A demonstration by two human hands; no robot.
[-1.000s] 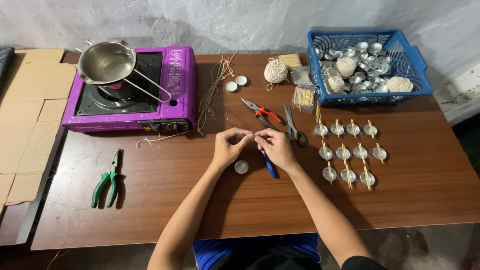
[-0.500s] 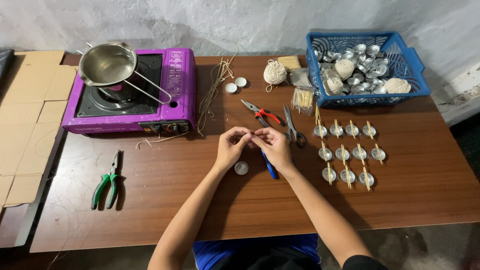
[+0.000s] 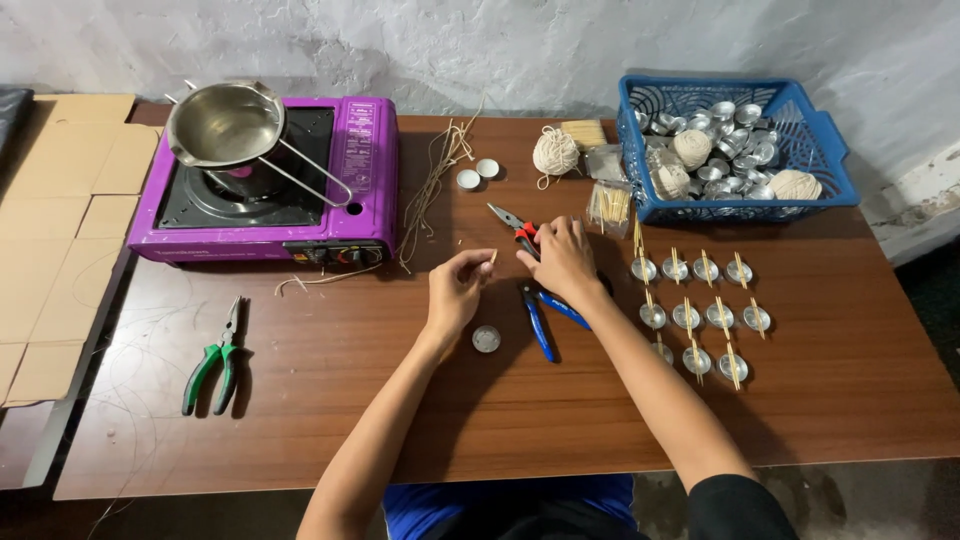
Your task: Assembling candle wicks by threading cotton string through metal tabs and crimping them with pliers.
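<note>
A: What were the fingers (image 3: 487,258) doing at that moment?

B: The left hand (image 3: 455,290) had thumb and forefinger pinched shut on a short pale wick piece (image 3: 493,257), held just above the table (image 3: 330,420). The right hand (image 3: 566,262) lay over the red-handled cutters (image 3: 517,224), fingers curled down on the handles; whether they had truly closed on them I could not tell.

A: And the little cup?

B: The small round metal cup (image 3: 486,339) sat on the table just below the left hand, touching nothing, with the blue-handled pliers (image 3: 545,315) just to its right.

A: What could have gone wrong?

B: In my judgement, the wick piece was thin and light, so a loose pinch could have dropped it among the stray string. The cup looked thin and smooth on polished wood, so a wrist brushing it could have sent it sliding.

A: Materials around the cup?

B: Right of it, rows of shiny cups with thin wooden sticks (image 3: 700,305) laid across them. Beyond those, a blue plastic lattice basket (image 3: 835,170) held more cups and twine balls. Above the cup lay loose strands of fibrous string (image 3: 432,185); upper left stood a glossy purple stove (image 3: 362,170) bearing a steel pot (image 3: 222,125). Far left lay green-handled pliers (image 3: 212,358).
</note>
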